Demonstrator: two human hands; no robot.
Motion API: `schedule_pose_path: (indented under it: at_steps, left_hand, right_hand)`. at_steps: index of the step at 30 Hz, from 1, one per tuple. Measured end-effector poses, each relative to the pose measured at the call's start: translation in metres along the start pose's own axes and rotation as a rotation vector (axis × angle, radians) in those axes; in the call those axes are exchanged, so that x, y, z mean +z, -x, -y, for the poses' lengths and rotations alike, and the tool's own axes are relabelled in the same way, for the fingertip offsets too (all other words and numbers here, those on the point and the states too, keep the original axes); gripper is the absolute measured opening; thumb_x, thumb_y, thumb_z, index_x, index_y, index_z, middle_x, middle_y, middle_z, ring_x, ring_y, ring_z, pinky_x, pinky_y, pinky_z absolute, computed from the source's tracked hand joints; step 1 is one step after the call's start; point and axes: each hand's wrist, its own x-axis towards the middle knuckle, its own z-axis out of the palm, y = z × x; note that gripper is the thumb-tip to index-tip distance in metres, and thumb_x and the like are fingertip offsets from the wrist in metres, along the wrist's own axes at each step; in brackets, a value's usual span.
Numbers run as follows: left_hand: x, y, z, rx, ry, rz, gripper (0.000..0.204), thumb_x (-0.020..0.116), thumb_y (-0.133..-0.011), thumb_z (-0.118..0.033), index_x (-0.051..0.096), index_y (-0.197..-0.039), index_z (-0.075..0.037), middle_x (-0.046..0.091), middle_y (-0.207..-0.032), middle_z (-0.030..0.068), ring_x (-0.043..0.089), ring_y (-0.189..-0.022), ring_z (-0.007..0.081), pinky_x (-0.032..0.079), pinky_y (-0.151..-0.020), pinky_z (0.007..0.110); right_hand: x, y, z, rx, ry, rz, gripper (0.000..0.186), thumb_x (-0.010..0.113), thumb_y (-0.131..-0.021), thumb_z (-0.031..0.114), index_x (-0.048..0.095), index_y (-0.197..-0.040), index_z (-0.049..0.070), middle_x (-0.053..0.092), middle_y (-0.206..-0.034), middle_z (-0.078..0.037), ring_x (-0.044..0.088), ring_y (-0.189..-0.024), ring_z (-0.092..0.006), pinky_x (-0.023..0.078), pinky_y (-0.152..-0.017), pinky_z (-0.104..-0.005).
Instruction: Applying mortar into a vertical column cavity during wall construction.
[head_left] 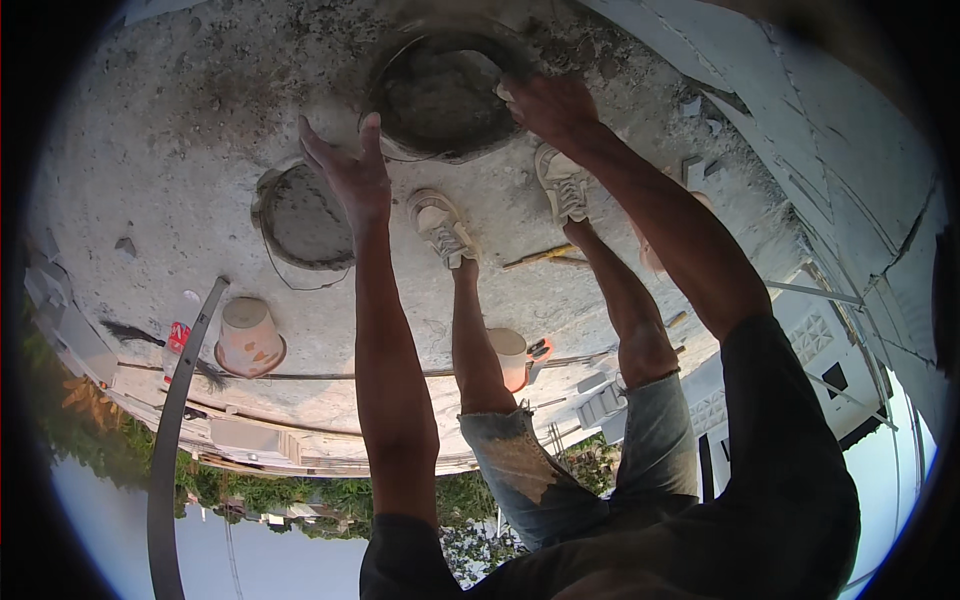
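Observation:
My left hand [350, 178] is raised with thumb and fingers spread, holding nothing. It is just above and beside a bucket [262, 215] of grey wet mortar with a wire handle. My right hand [556, 108] is closed at the right rim of a wide round pan [445, 95] with grey mortar in it. A small pale piece shows at its fingers; what the hand grips is dark and blurred, and I cannot make it out. Both my feet, in pale dusty shoes [440, 222], stand on the concrete at the pan's near side.
Two pale buckets, one at left [248, 335] and another [508, 350] behind my leg, stand on the dusty concrete floor. A yellow-handled tool [545, 257] lies between my feet. A grey wall [830, 150] rises at right; a long grey bar [185, 430] crosses the left side.

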Motion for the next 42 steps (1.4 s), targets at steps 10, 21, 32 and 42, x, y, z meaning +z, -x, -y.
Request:
schedule_pose_path:
  at_steps: [10, 21, 32, 42]
  left_hand:
    - [0.02, -0.028, 0.031, -0.702, 0.569, 0.185, 0.086, 0.069, -0.09, -0.046, 0.022, -0.154, -0.014, 0.038, -0.147, 0.0243, 0.043, -0.132, 0.0279, 0.04, -0.102, 0.05]
    - [0.053, 0.024, -0.055, -0.483, 0.381, 0.171, 0.12, 0.085, -0.074, -0.047, 0.008, -0.155, -0.003, 0.031, -0.148, 0.0297, 0.033, -0.138, 0.035, 0.034, -0.11, 0.045]
    - [-0.01, 0.006, -0.012, -0.58, 0.371, 0.229, 0.104, 0.057, -0.088, -0.068, -0.002, -0.157, -0.016, 0.025, -0.156, 0.0167, 0.032, -0.141, 0.0308, 0.043, -0.105, 0.053]
    - [-0.108, 0.25, -0.019, -0.455, 0.014, 0.472, 0.086, 0.058, -0.095, -0.051, 0.021, -0.152, 0.002, 0.03, -0.15, 0.0327, 0.029, -0.142, 0.0427, 0.028, -0.115, 0.046]
  right_hand:
    - [0.026, 0.007, -0.038, -0.165, -0.17, -0.027, 0.047, 0.068, -0.086, 0.041, 0.059, -0.125, 0.017, 0.071, -0.092, -0.013, 0.07, -0.084, -0.0316, 0.056, -0.074, -0.0446]
    - [0.058, 0.064, -0.08, -0.062, -0.681, -0.009, 0.049, 0.074, -0.085, 0.035, 0.062, -0.125, 0.009, 0.071, -0.102, -0.016, 0.071, -0.088, -0.0239, 0.056, -0.081, -0.0358]
    - [0.04, 0.083, -0.075, 0.037, -0.974, 0.148, 0.06, 0.076, -0.082, 0.046, 0.062, -0.123, 0.004, 0.07, -0.103, -0.014, 0.068, -0.094, -0.0232, 0.052, -0.086, -0.0346]
    - [-0.126, 0.277, -0.054, 0.244, -1.073, 0.177, 0.05, 0.073, -0.084, 0.031, 0.059, -0.127, 0.009, 0.067, -0.11, -0.013, 0.065, -0.099, -0.0205, 0.051, -0.087, -0.0333]
